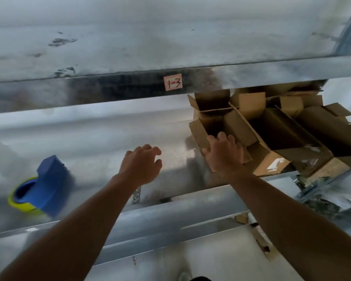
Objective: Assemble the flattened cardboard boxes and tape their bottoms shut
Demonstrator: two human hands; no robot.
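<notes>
Gripping a near flap of an open cardboard box [217, 126] in the pile at the shelf's [114, 134] right, the right hand [224, 155] has fingers curled over its edge, left hand [142, 163] empty with fingers loosely spread; box looks light, bendy, best held at a folded corner.

Grey galvanised metal shelving [130, 216], beam label [172, 82] "1-3", dull light.

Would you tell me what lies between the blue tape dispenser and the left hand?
Only bare metal shelf lies between the tape dispenser and left hand, in the head view.
</notes>
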